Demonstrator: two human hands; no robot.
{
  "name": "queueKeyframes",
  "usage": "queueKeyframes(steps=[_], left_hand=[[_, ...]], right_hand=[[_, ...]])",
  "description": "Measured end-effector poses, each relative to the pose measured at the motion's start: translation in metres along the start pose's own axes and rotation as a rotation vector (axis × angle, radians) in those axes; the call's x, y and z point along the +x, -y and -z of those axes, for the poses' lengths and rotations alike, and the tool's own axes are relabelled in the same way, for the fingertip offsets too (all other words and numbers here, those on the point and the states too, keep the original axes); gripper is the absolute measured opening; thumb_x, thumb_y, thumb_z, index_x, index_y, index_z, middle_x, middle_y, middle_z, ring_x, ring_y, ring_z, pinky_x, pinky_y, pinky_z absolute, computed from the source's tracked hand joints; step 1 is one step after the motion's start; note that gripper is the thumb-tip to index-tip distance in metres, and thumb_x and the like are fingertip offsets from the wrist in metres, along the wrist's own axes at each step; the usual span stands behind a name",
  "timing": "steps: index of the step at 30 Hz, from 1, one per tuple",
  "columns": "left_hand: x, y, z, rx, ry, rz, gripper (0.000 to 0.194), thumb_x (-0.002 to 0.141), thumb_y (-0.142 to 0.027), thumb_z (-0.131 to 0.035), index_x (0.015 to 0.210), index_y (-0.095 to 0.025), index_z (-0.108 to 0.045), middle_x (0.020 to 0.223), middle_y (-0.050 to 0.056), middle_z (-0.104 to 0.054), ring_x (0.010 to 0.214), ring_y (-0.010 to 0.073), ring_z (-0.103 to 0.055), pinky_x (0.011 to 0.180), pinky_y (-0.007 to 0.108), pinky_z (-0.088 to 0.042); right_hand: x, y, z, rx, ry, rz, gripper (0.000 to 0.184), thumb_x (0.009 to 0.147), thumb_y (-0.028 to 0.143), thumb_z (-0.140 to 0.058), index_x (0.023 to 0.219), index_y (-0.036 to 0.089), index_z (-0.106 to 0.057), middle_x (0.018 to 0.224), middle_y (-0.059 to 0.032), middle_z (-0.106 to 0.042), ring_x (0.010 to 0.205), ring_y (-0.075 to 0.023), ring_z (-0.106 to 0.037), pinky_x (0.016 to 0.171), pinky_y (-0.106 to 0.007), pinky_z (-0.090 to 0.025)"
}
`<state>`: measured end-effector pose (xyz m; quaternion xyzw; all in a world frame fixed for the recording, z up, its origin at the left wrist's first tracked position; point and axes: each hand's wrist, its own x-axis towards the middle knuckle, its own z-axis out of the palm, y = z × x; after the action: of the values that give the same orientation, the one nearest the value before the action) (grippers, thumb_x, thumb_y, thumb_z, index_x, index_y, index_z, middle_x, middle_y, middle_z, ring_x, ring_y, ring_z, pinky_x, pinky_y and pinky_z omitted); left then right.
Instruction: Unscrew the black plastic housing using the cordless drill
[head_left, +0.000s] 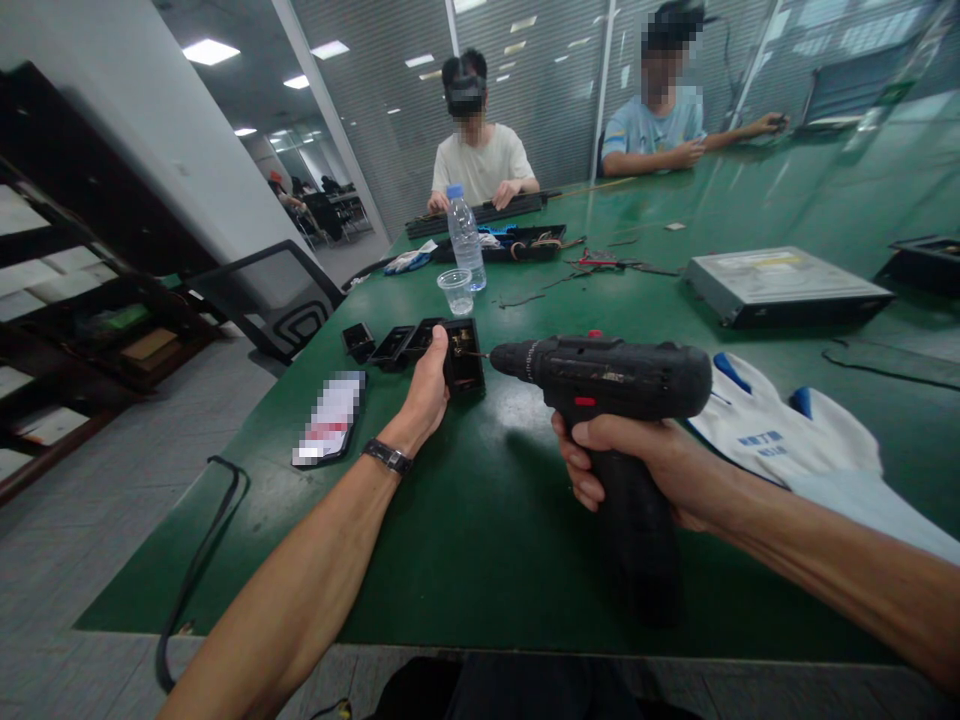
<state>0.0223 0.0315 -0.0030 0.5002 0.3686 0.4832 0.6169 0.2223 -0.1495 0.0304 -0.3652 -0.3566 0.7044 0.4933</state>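
My right hand [637, 460] is wrapped round the grip of a black cordless drill [607, 375], held level above the green table [487, 520]. Its bit points left into a small open black box [465, 355] standing on edge. My left hand [427, 385], with a watch on the wrist, clasps that box from the left side and holds it upright. Two more small black box parts [394, 347] [358, 340] lie just left of it.
A phone [330, 430] lies left of my forearm. White work gloves [780, 430] lie at right, a grey drive unit [780, 285] behind them. A water bottle [466, 238] and plastic cup [456, 291] stand mid-table. Two people sit at the far end.
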Motion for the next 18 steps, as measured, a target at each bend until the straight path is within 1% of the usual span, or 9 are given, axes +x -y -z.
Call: queueKeyframes(steps=[7,14,18], left_hand=[[-0.0032,-0.0039,-0.0037,-0.018,-0.035,0.025,0.061,0.096,-0.068,-0.054,0.121,-0.015,-0.074,0.108,0.015,-0.080,0.106,0.0289,-0.076,0.089,0.037,-0.063],[-0.0014,-0.0015,-0.0014,0.005,-0.007,-0.008,0.063,0.097,-0.068,-0.051,0.124,-0.015,-0.072,0.110,0.015,-0.079,0.104,0.0273,-0.076,0.088,0.037,-0.062],[-0.0016,-0.0011,-0.0016,-0.013,-0.004,0.011,0.063,0.096,-0.069,-0.052,0.123,-0.017,-0.073,0.109,0.015,-0.080,0.105,0.0284,-0.075,0.089,0.038,-0.063]], right_hand=[[-0.0001,0.0000,-0.0005,0.002,0.002,-0.002,0.014,0.079,0.025,-0.074,0.088,0.018,-0.067,0.070,0.0011,-0.058,0.053,-0.0134,-0.055,0.053,-0.029,-0.050],[0.0008,-0.0002,-0.0007,0.000,0.007,0.008,0.012,0.079,0.025,-0.073,0.087,0.018,-0.066,0.070,0.0013,-0.058,0.053,-0.0129,-0.055,0.053,-0.029,-0.050],[0.0008,-0.0003,-0.0006,-0.003,0.006,0.002,0.014,0.078,0.026,-0.074,0.087,0.018,-0.066,0.070,0.0014,-0.057,0.053,-0.0131,-0.054,0.054,-0.029,-0.050]])
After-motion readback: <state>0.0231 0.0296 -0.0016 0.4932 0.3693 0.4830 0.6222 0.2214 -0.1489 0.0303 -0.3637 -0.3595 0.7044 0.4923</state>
